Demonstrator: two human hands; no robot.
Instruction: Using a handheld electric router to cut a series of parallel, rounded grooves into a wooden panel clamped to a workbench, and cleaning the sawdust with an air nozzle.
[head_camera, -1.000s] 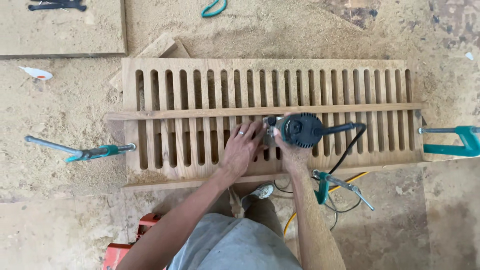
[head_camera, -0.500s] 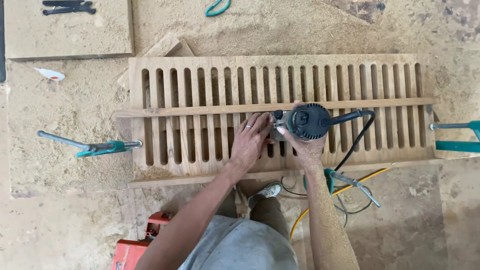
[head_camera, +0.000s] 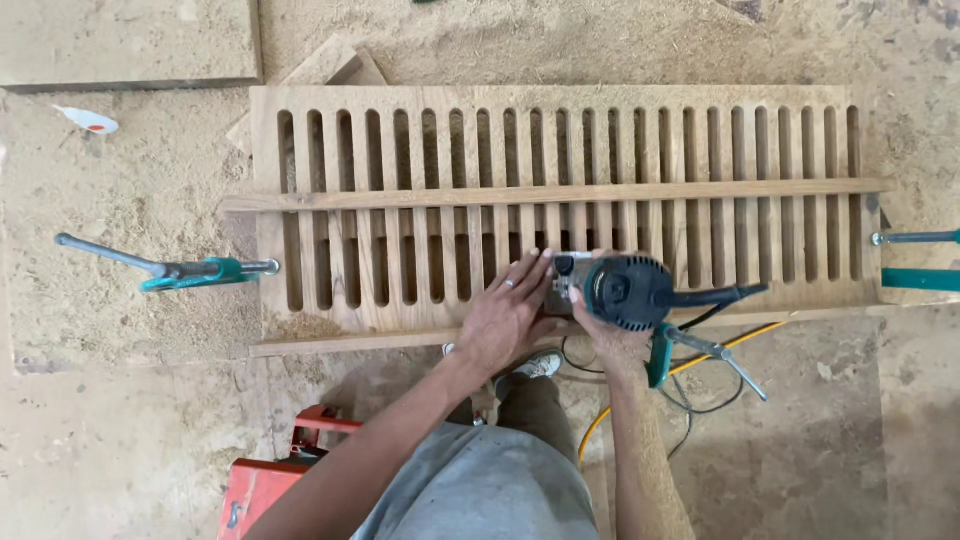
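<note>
Gripping a dark round-bodied electric router (head_camera: 628, 291), the right hand (head_camera: 600, 335) wraps around its near side while the left hand (head_camera: 507, 315) lies spread flat, fingers together, just left of the tool on the pale slotted wooden panel (head_camera: 420, 140). A teal-handled bar clamp (head_camera: 190, 270) sits well left of both hands.

bare arms, grey shirt (head_camera: 480, 490), ring on left hand (head_camera: 505, 318).
</note>
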